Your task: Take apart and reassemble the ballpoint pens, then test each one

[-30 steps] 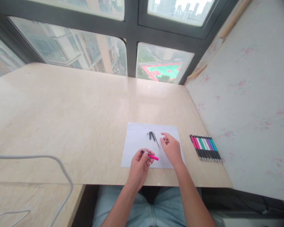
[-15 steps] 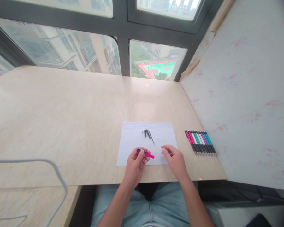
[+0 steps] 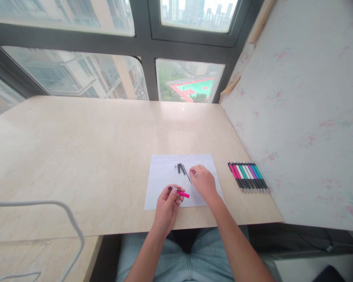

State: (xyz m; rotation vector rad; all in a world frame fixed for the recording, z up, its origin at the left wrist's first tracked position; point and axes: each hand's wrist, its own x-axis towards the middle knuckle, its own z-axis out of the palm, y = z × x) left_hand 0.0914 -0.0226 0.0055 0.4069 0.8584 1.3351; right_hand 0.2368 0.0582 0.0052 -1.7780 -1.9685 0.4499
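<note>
My left hand point(image 3: 168, 203) is closed around a pink pen barrel point(image 3: 182, 193) with a dark upper end, held tilted above the lower part of the white paper point(image 3: 155, 196). Over the paper's right side is my right hand point(image 3: 203, 181), its thumb and fingertips drawn together beside a thin dark refill point(image 3: 187, 175). Whatever those fingertips may hold is too small to make out. Left of the refill lie two short black pen parts point(image 3: 179, 169), with a tiny grey piece point(image 3: 175, 167) beside them.
To the right, several pens point(image 3: 247, 176) in pink, white, green, purple and blue lie in a row near the floral wall point(image 3: 306, 137). Handwriting runs along the paper's top edge. A grey cable point(image 3: 59, 203) loops over the desk point(image 3: 91, 156) at left. Windows stand behind.
My right hand has moved forward and left across the paper, toward the refill, and now covers the spot where a small white piece lay. The left hand keeps the pink barrel. The view has tilted up slightly.
</note>
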